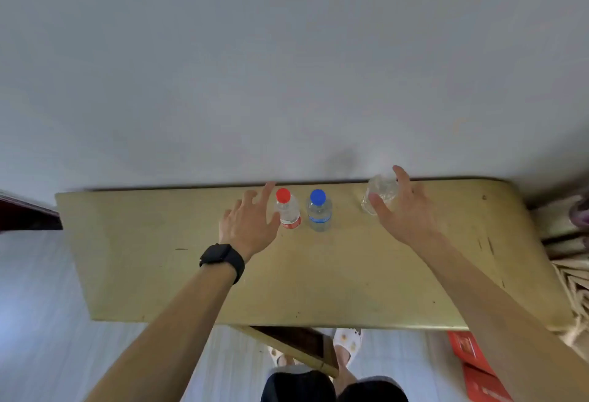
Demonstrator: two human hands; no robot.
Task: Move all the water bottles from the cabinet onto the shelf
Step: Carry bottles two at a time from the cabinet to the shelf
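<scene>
A yellowish wooden shelf [159,258] runs along the white wall. On it stand a red-capped water bottle [287,210] and, to its right, a blue-capped water bottle [319,212], both upright. My left hand [247,226] is open beside the red-capped bottle, its thumb touching the label. Further right, a clear bottle [379,193] with no coloured cap showing rests on the shelf near the wall. My right hand [401,210] is curled around it, thumb in front and fingers behind.
An open cabinet door [296,346] shows below the shelf's front edge, above my feet in slippers. Red boxes [475,366] lie on the floor at lower right. Folded fabric [564,242] sits past the shelf's right end. A dark door frame [25,213] is at left.
</scene>
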